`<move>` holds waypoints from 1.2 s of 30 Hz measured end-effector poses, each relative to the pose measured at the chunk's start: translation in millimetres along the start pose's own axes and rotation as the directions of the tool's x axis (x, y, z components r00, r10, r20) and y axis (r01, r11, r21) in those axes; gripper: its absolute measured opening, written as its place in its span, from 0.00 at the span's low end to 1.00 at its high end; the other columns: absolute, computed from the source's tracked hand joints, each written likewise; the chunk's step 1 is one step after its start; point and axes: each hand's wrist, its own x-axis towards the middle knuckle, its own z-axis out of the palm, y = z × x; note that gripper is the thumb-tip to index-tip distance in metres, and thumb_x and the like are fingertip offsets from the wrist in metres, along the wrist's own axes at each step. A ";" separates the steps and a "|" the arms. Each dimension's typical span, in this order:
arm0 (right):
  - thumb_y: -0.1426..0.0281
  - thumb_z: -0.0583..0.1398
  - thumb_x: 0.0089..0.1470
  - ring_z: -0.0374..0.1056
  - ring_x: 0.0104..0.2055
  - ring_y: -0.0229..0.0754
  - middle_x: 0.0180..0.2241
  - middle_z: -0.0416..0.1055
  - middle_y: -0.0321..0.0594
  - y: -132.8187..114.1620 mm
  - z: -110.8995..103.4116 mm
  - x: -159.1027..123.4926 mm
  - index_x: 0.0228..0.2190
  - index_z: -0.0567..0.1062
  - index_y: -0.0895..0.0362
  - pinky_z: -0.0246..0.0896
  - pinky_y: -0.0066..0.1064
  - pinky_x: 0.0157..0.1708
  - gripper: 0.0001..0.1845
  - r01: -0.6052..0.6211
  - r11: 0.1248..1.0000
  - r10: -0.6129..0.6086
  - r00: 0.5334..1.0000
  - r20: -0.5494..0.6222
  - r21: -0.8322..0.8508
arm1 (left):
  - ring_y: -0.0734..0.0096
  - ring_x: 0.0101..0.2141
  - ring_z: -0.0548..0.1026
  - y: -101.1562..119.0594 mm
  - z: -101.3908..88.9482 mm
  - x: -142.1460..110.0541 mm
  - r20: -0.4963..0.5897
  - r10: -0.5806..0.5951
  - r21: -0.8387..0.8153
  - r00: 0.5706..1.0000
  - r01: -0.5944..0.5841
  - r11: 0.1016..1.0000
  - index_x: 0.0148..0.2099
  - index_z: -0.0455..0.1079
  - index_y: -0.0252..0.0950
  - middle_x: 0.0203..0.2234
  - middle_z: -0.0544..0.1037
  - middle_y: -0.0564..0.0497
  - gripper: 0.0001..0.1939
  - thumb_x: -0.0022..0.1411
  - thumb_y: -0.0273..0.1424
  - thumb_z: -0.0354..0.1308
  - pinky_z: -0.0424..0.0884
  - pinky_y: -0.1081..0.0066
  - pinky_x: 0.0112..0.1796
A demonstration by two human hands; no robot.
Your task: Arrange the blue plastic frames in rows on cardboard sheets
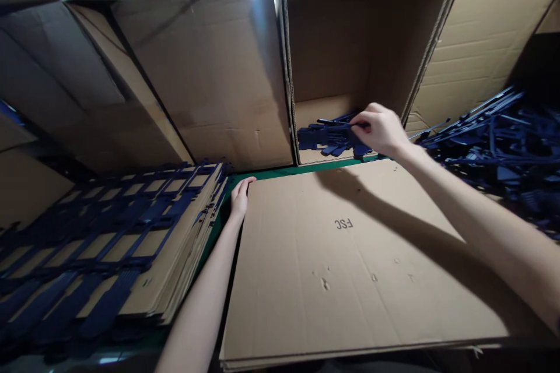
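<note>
Here, of our two bare hands, the right hand [381, 129] has its thumb and forefinger pinched together on one thin blue strip [329, 122]. The left hand [239, 199] lies at the far left corner of the top cardboard sheet [301, 256], its fingers close together; we cannot tell whether they grip the edge or only rest on it.

The strip runs out to the left from our right fingertips, over one small pile of blue pieces [336, 143] just below them. We cannot count the pieces, since they overlap. They lie at the mouth of one open box [336, 41], beyond the far edge of the sheet.

The strip is slim and straight, while the pieces under it are flat and slatted and look like plastic. The box has thick corrugated walls with raw, ridged edges. The sheet is smooth and brown, faintly creased, with a few nicks and three printed letters, FSC, upside down to us. Behind it shows a green surface [265, 175].

Farther out, to our left, one stack of cardboard [142, 297] bears rows of blue frames [107, 303]. To our right spreads one tangled heap of blue parts [503, 172].
</note>
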 end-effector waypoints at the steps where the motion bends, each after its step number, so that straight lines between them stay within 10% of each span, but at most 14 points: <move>1: 0.69 0.55 0.55 0.65 0.34 0.40 0.33 0.68 0.45 -22.5 11.1 0.3 0.34 0.78 0.62 0.59 0.31 0.35 0.13 0.037 0.991 -0.037 0.999 0.001 0.126 | 0.58 0.48 0.73 1.6 0.3 -1.2 -0.001 0.005 0.006 1.000 -0.005 1.000 0.36 0.75 0.34 0.42 0.78 0.43 0.18 0.56 0.43 0.52 0.65 0.63 0.51; 5: 0.65 0.54 0.58 0.63 0.29 0.37 0.27 0.67 0.40 -92.3 66.6 -22.1 0.26 0.76 0.59 0.55 0.29 0.30 0.16 0.125 0.925 -0.194 0.967 0.164 0.360 | 0.58 0.47 0.73 9.0 0.3 -7.2 0.021 0.023 0.050 1.000 -0.024 0.998 0.38 0.75 0.34 0.42 0.78 0.44 0.17 0.57 0.41 0.52 0.66 0.64 0.49; 9: 0.64 0.50 0.62 0.62 0.32 0.39 0.31 0.68 0.42 -109.7 100.8 -54.1 0.30 0.76 0.58 0.53 0.31 0.35 0.19 0.184 0.887 -0.309 0.918 0.248 0.424 | 0.58 0.44 0.74 14.8 0.6 -11.7 0.061 0.034 0.138 0.998 -0.042 0.990 0.37 0.75 0.34 0.40 0.78 0.44 0.14 0.57 0.37 0.53 0.68 0.63 0.46; 18: 0.64 0.49 0.63 0.62 0.36 0.41 0.30 0.70 0.43 -103.1 100.9 -64.7 0.27 0.74 0.57 0.50 0.35 0.39 0.19 0.279 0.886 -0.351 0.925 0.143 0.371 | 0.60 0.42 0.68 73.4 2.9 -35.1 0.154 0.224 0.422 0.962 -0.269 0.866 0.32 0.75 0.37 0.33 0.71 0.47 0.06 0.57 0.30 0.57 0.62 0.62 0.48; 21: 0.64 0.50 0.63 0.61 0.32 0.40 0.28 0.69 0.43 -106.2 101.6 -65.6 0.25 0.73 0.58 0.50 0.35 0.37 0.20 0.286 0.887 -0.352 0.927 0.129 0.364 | 0.64 0.38 0.69 95.4 10.5 -51.9 0.484 0.197 0.544 0.853 -0.469 0.695 0.35 0.74 0.37 0.31 0.71 0.49 0.11 0.64 0.35 0.52 0.66 0.65 0.42; 26: 0.58 0.50 0.61 0.63 0.28 0.39 0.24 0.69 0.40 -100.1 103.5 -64.2 0.23 0.72 0.57 0.55 0.33 0.33 0.23 -0.044 0.807 -0.044 0.990 0.134 0.589 | 0.62 0.39 0.71 104.2 23.9 -71.4 0.672 0.009 0.615 0.741 -0.564 0.551 0.50 0.71 0.41 0.38 0.71 0.49 0.20 0.60 0.47 0.56 0.67 0.66 0.39; 30: 0.50 0.54 0.56 0.60 0.22 0.36 0.19 0.66 0.37 -87.6 111.2 -59.5 0.21 0.72 0.57 0.56 0.30 0.25 0.25 -0.416 0.394 0.399 0.881 0.256 0.819 | 0.63 0.38 0.73 100.0 27.7 -73.2 0.684 -0.019 0.603 0.729 -0.551 0.577 0.50 0.71 0.40 0.39 0.73 0.49 0.19 0.61 0.45 0.56 0.67 0.68 0.37; 36: 0.53 0.58 0.53 0.57 0.19 0.33 0.16 0.64 0.36 -87.2 112.4 -56.2 0.19 0.72 0.57 0.54 0.28 0.21 0.23 -0.461 0.239 0.436 0.837 0.330 0.855 | 0.72 0.25 0.70 95.6 28.4 -70.4 0.651 -0.035 0.617 0.758 -0.501 0.607 0.43 0.73 0.38 0.22 0.71 0.55 0.10 0.63 0.34 0.54 0.60 0.74 0.27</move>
